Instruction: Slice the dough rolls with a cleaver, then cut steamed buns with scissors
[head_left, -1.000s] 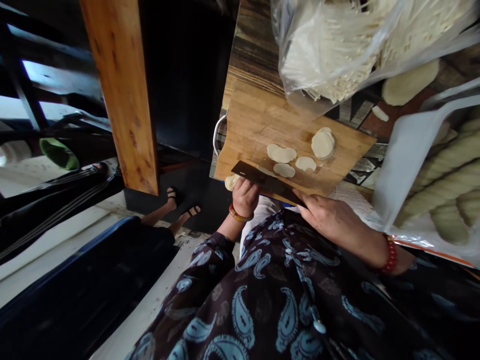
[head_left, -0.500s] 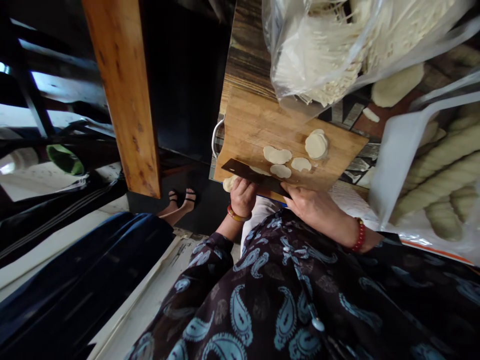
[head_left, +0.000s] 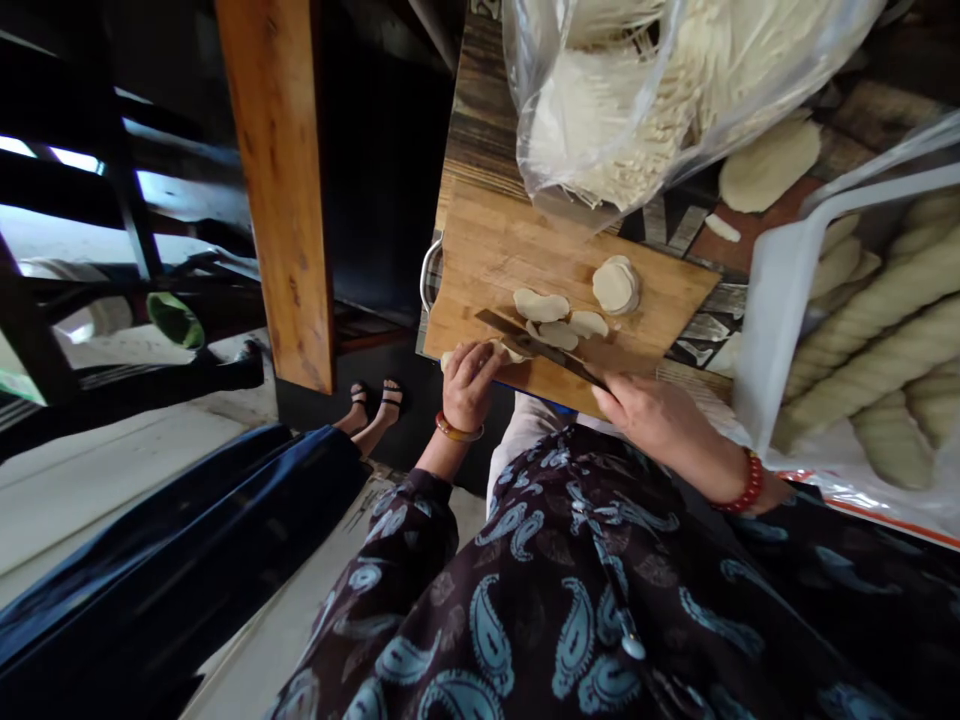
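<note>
A wooden cutting board (head_left: 487, 240) carries several thin, pale dough slices (head_left: 541, 305) and a small stack of round ones (head_left: 616, 285). My right hand (head_left: 641, 405) is wrapped round the handle of a dark-bladed knife (head_left: 544, 348), whose blade lies slantwise over the board beside the slices. At the board's near left edge, my left hand (head_left: 469, 382) has its fingers bent over a piece of pale dough (head_left: 448, 360), mostly hidden under them. A further slice lies between the left fingers and the blade.
Behind the board is a clear bag of thin noodles (head_left: 600, 120). A white tub (head_left: 780, 300) with thick twisted dough pieces (head_left: 885, 340) stands at the right. A flat dough piece (head_left: 772, 165) lies behind it. Another person's feet (head_left: 375, 400) show at the left.
The knife blade has come away from my left fingers and tilted onto its edge. The slices near it have shifted closer together. The view has moved slightly.
</note>
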